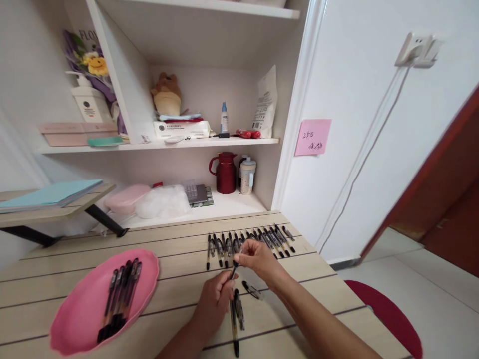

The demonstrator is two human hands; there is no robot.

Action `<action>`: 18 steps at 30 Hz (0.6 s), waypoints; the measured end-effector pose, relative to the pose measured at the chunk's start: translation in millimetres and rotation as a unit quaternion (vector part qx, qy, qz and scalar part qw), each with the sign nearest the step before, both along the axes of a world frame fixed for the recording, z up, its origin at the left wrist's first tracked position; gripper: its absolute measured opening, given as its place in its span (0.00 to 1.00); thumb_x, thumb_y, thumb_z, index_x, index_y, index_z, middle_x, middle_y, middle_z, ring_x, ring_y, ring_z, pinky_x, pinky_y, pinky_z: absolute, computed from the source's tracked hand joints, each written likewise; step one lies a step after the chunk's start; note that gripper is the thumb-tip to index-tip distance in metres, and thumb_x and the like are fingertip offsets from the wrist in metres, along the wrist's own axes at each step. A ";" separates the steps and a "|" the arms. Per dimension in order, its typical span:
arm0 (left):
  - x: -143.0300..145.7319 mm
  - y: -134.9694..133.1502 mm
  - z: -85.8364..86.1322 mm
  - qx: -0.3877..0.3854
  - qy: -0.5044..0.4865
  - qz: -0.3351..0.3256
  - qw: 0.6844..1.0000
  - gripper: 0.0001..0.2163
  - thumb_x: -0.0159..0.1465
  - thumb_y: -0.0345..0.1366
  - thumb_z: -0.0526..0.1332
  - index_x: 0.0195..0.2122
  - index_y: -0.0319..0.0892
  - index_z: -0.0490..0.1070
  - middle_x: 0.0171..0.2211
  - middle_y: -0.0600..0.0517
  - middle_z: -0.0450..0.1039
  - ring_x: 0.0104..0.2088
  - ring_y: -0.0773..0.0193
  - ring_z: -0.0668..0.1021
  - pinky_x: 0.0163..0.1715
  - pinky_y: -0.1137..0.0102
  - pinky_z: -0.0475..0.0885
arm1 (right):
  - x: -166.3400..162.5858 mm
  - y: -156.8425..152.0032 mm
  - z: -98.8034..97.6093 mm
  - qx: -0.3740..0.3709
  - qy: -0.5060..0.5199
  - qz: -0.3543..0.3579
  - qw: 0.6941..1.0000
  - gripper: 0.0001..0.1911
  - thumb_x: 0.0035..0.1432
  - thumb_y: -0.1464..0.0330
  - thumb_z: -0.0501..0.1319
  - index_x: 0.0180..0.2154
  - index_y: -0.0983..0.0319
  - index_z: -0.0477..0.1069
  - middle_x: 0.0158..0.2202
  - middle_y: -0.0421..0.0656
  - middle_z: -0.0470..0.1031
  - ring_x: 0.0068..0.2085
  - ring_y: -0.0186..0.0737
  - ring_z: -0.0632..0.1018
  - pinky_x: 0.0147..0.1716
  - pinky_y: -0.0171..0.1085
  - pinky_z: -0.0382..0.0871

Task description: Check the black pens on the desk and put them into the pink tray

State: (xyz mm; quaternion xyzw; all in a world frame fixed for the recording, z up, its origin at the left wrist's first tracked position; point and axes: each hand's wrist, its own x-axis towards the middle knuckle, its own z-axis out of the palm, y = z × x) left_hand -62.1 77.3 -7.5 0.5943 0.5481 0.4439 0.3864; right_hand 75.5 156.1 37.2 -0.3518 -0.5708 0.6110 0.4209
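A pen (233,272) is held between the two hands, above the front half of the surface (179,281). Its barrel is gripped by the left hand (214,298), with thumb and fingers closed around it; its upper end is pinched by the closed thumb and forefinger of the right hand (258,260). Exactly what is covered by the right fingertips cannot be told. For clean work at this joint, the barrel is best held firm and low by the left hand, while the upper part is worked by the right in line with the barrel, without bending; a slant could strain the narrow end.

Just below the left hand, a loose pen (234,326) is laid pointing toward the front edge of the surface, with a cap (239,309) close against its right side. A second cap (252,290) is set a little farther toward the right edge, under the right wrist; room for the forearm should be minded here, as small parts could be brushed away.

Beyond the hands, a row (268,239) of pens and caps is spread along the back edge. Near the left edge, a bunch of pens (121,295) is carried by a pink tray (80,294).
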 end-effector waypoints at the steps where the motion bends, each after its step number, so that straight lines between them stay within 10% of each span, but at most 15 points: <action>1: -0.1 0.1 0.3 -0.002 0.000 0.001 1.000 0.14 0.59 0.42 0.51 0.38 0.40 0.69 0.18 0.56 0.62 0.15 0.72 0.64 0.15 0.78 0.58 | -0.2 -0.4 0.1 -0.006 0.004 0.016 1.000 0.14 0.34 0.65 0.67 0.25 0.62 0.67 0.21 0.35 0.66 0.22 0.28 0.64 0.24 0.30 0.58; 18: -1.7 4.7 -3.1 -0.013 -0.006 -0.001 1.000 0.16 0.58 0.43 0.50 0.39 0.39 0.69 0.17 0.58 0.62 0.13 0.73 0.63 0.15 0.77 0.57 | 0.7 3.6 -3.8 -0.037 0.033 -0.007 0.999 0.14 0.35 0.63 0.67 0.23 0.64 0.65 0.18 0.34 0.65 0.20 0.27 0.63 0.22 0.30 0.56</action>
